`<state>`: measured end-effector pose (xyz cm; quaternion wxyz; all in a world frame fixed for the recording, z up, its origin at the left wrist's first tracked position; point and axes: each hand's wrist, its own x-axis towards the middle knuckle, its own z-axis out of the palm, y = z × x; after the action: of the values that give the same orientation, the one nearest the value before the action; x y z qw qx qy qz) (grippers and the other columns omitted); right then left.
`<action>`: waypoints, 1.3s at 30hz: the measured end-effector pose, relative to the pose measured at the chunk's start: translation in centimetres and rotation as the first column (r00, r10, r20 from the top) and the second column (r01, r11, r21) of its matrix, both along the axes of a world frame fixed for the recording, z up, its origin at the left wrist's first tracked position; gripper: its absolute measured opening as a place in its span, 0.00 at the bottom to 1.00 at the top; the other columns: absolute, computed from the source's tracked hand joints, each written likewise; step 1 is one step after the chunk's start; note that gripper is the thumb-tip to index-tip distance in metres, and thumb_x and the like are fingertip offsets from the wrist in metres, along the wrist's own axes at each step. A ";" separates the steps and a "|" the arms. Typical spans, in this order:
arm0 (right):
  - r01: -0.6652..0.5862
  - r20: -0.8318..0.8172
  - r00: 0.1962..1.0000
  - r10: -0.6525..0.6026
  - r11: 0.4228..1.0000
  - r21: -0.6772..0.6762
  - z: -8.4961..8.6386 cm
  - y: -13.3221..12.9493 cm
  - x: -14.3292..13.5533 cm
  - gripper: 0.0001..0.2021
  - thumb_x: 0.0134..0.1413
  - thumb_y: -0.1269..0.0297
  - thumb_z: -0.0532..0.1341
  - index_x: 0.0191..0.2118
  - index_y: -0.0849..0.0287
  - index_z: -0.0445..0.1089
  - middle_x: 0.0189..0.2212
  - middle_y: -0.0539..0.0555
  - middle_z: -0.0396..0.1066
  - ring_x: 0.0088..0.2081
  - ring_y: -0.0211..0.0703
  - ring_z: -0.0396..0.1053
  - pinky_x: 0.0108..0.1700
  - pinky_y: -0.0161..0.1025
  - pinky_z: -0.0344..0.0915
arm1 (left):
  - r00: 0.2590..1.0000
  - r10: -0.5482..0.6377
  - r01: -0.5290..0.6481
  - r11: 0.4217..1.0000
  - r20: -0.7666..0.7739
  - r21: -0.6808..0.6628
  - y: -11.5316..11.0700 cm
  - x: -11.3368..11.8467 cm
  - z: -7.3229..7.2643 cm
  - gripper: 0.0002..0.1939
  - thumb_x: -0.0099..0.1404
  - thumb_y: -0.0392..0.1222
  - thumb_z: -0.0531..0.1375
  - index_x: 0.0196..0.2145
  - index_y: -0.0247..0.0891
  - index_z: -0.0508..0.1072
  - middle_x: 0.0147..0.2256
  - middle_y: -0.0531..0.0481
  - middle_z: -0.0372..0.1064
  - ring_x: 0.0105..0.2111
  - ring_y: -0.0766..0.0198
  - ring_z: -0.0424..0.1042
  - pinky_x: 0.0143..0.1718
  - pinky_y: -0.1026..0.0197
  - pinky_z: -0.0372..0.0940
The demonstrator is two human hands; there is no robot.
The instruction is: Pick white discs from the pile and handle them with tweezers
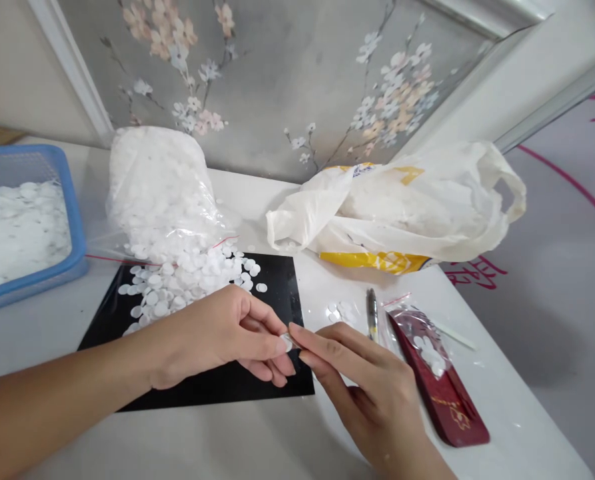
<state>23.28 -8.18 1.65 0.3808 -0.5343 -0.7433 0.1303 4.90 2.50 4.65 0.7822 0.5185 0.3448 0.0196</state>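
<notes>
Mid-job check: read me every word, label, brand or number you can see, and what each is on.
Nothing reads clearly enough to quote.
White bag: yellow and blue print, creased and blurred.
Red case: gold marking, too small.
Panel at right: pink handwritten characters, partly hidden, not legible.
Pen: any print too small.

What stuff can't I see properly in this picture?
In the head view:
Blue basket: its left part is cut off by the picture's left edge.
White carrier bag: its plastic hides what exactly is inside.
White disc: the left hand covers part of it.
Right hand: whether it pinches anything is too small to tell.
</notes>
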 end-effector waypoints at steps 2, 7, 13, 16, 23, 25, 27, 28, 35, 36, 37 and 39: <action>0.008 -0.008 1.000 -0.008 1.000 -0.004 0.0 0.0 -0.1 0.15 0.60 0.76 0.58 0.50 0.59 0.74 0.28 0.53 0.70 0.26 0.36 0.67 0.26 0.32 0.64 | 1.000 0.008 -0.008 1.000 -0.007 -0.006 0.0 0.0 0.0 0.06 0.61 0.39 0.63 0.34 0.33 0.79 0.31 0.47 0.80 0.33 0.63 0.80 0.37 0.66 0.73; 0.016 -0.053 0.998 -0.016 1.000 -0.008 0.1 0.1 -0.3 0.14 0.60 0.76 0.59 0.49 0.59 0.75 0.28 0.52 0.71 0.26 0.35 0.68 0.27 0.31 0.66 | 1.000 0.006 -0.006 1.000 0.005 0.004 0.1 0.0 0.0 0.07 0.62 0.40 0.63 0.34 0.34 0.79 0.32 0.47 0.80 0.33 0.63 0.80 0.37 0.66 0.73; 0.099 -0.046 0.994 -0.100 0.995 -0.008 0.1 0.2 -0.1 0.12 0.61 0.74 0.58 0.47 0.58 0.75 0.26 0.50 0.70 0.24 0.35 0.66 0.24 0.30 0.63 | 1.000 0.003 -0.002 1.000 -0.012 0.012 0.1 0.0 -0.1 0.07 0.61 0.41 0.63 0.34 0.35 0.78 0.32 0.47 0.80 0.33 0.63 0.80 0.37 0.66 0.73; 0.246 -0.112 0.960 -0.255 0.965 -0.087 0.0 0.2 0.1 0.10 0.63 0.67 0.56 0.46 0.57 0.73 0.25 0.48 0.68 0.24 0.35 0.66 0.26 0.31 0.63 | 1.000 0.026 -0.025 0.999 -0.017 0.020 0.0 0.1 -0.1 0.06 0.60 0.41 0.64 0.33 0.35 0.78 0.32 0.48 0.80 0.33 0.62 0.80 0.37 0.65 0.73; 0.148 -0.384 0.860 -0.335 0.885 -0.441 0.2 0.3 -0.8 0.07 0.57 0.59 0.61 0.32 0.57 0.68 0.19 0.43 0.56 0.20 0.33 0.52 0.21 0.30 0.53 | 0.999 0.040 -0.034 0.950 -0.015 0.310 -0.6 0.4 0.2 0.05 0.61 0.39 0.62 0.32 0.39 0.80 0.29 0.54 0.78 0.32 0.68 0.75 0.34 0.70 0.67; 0.120 -0.430 0.844 -0.321 0.894 -0.432 0.1 0.4 -1.1 0.08 0.55 0.60 0.62 0.29 0.57 0.66 0.18 0.42 0.54 0.19 0.33 0.50 0.20 0.30 0.50 | 0.998 0.061 -0.043 0.911 -0.032 0.411 -0.8 0.4 0.0 0.06 0.61 0.39 0.62 0.32 0.42 0.80 0.29 0.56 0.78 0.32 0.68 0.74 0.33 0.71 0.65; 0.102 -0.453 0.843 -0.290 0.914 -0.393 0.0 0.5 -1.2 0.08 0.54 0.62 0.62 0.27 0.57 0.65 0.17 0.42 0.52 0.19 0.32 0.48 0.19 0.30 0.49 | 0.997 0.075 -0.051 0.882 -0.032 0.469 -1.0 0.4 -0.3 0.07 0.61 0.38 0.62 0.32 0.44 0.81 0.30 0.58 0.79 0.32 0.68 0.74 0.32 0.71 0.63; 0.102 -0.457 0.844 -0.280 0.921 -0.376 0.0 0.5 -1.3 0.08 0.54 0.62 0.62 0.27 0.57 0.65 0.17 0.41 0.52 0.19 0.32 0.48 0.19 0.30 0.48 | 0.996 0.080 -0.058 0.874 -0.025 0.483 -1.1 0.5 -0.5 0.07 0.61 0.37 0.61 0.32 0.45 0.81 0.30 0.58 0.79 0.32 0.68 0.74 0.32 0.71 0.63; 0.093 -0.442 0.861 -0.253 0.932 -0.352 0.5 0.2 -1.3 0.07 0.54 0.66 0.63 0.27 0.57 0.65 0.17 0.42 0.55 0.19 0.31 0.49 0.19 0.29 0.49 | 0.993 0.121 -0.115 0.887 0.014 0.447 -1.3 0.9 -0.5 0.08 0.58 0.37 0.62 0.31 0.45 0.82 0.31 0.57 0.80 0.33 0.64 0.76 0.33 0.68 0.65; 0.090 -0.439 0.864 -0.245 0.935 -0.343 0.4 0.2 -1.4 0.07 0.54 0.66 0.63 0.27 0.57 0.65 0.17 0.42 0.55 0.19 0.31 0.49 0.20 0.29 0.50 | 0.993 0.120 -0.113 0.888 0.011 0.445 -1.3 0.9 -0.4 0.08 0.58 0.37 0.62 0.31 0.44 0.82 0.31 0.56 0.80 0.33 0.63 0.76 0.33 0.68 0.65; 0.088 -0.436 0.868 -0.237 0.938 -0.335 0.4 0.2 -1.4 0.07 0.54 0.66 0.63 0.27 0.57 0.65 0.17 0.42 0.56 0.19 0.31 0.50 0.20 0.30 0.50 | 0.993 0.116 -0.106 0.889 0.004 0.446 -1.3 0.9 -0.3 0.08 0.58 0.36 0.62 0.31 0.44 0.82 0.31 0.56 0.80 0.32 0.63 0.76 0.33 0.68 0.65; 0.091 -0.426 0.875 -0.232 0.941 -0.325 0.3 0.3 -1.4 0.07 0.53 0.67 0.63 0.27 0.57 0.65 0.17 0.43 0.57 0.18 0.31 0.50 0.19 0.30 0.50 | 0.995 0.103 -0.086 0.885 -0.012 0.458 -1.3 0.9 -0.3 0.09 0.58 0.36 0.61 0.31 0.45 0.82 0.31 0.56 0.80 0.32 0.63 0.76 0.32 0.67 0.65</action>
<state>21.87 -7.93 1.91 0.4708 -0.5999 -0.5567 0.3293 5.81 1.24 4.38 0.6301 0.6707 0.3694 0.1291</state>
